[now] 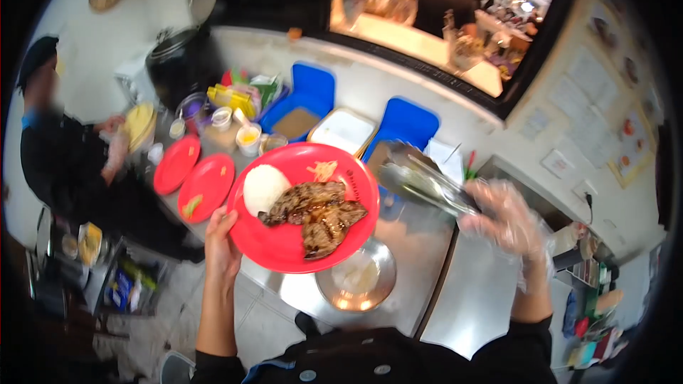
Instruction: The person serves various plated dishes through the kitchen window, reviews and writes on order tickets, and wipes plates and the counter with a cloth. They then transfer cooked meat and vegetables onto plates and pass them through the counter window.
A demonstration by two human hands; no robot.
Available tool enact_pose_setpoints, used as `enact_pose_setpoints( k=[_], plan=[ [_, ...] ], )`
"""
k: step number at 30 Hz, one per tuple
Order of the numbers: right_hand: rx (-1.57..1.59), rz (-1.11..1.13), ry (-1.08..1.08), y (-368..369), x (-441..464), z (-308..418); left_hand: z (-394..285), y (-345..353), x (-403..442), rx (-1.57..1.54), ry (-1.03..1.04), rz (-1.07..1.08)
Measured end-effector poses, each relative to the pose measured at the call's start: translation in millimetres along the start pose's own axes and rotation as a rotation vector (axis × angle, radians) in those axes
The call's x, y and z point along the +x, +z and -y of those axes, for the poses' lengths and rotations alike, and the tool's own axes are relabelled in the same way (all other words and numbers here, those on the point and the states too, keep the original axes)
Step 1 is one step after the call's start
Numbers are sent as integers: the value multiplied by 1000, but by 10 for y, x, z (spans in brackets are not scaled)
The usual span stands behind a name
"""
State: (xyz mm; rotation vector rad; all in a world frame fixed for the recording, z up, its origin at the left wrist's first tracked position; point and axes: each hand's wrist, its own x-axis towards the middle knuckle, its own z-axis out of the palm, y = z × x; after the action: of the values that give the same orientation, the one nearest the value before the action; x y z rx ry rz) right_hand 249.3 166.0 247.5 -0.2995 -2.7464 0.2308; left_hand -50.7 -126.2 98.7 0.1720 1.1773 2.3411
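My left hand grips the left edge of a red plate, holding it up above the steel counter. On the plate lie a white mound of rice, browned grilled meat with a glossy sauce, and a little shredded garnish. My right hand, in a clear plastic glove, is closed round metal tongs with a dark grip. The tongs point left, to the right of the plate and apart from it; their tips are blurred. Below the plate, partly covered by it, stands a steel bowl with pale contents.
Two more red plates with scraps of garnish rest on the counter at left. Behind stand small sauce cups, blue bins and a white tray. A person in dark clothes stands at left. A serving window opens above.
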Motion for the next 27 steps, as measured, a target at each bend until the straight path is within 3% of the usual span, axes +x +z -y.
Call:
enact_pose_setpoints(
  k=[2,5,8,9,11,12,14,16,18,20,24,27],
  plan=[
    [370,109,253,-133,-389,-43,-102,201,295,5,-24,99],
    [718,-14,582,227,-1323,-210,-239,938,752,-107,-57,330],
    [1074,-50,871,442,-1742,-88,-285,1817,1223,-104,-45,389],
    [1075,-66,879,543,-1807,-20,-230,2005,1583,-97,-64,471],
    [1153,-188,952,709,-1876,64,-198,2695,1851,-98,23,384],
    [1150,-209,963,775,-1943,91,-170,2917,2199,-104,-1,509],
    [1134,-202,1046,882,-1987,130,-75,3513,2654,-212,93,521],
    [1079,-244,1072,857,-1873,296,-7,4073,2992,-238,128,484],
    [1172,-355,1123,1034,-1953,414,127,4628,3453,-296,123,205],
    [1204,-449,1124,1172,-1908,518,260,4984,3735,-294,116,163],
    [1195,-595,1312,1086,-1581,858,660,5307,3954,-293,172,-16],
    [1173,-625,1442,1172,-1592,1029,1177,5290,4515,-50,23,-162]
  ],
)
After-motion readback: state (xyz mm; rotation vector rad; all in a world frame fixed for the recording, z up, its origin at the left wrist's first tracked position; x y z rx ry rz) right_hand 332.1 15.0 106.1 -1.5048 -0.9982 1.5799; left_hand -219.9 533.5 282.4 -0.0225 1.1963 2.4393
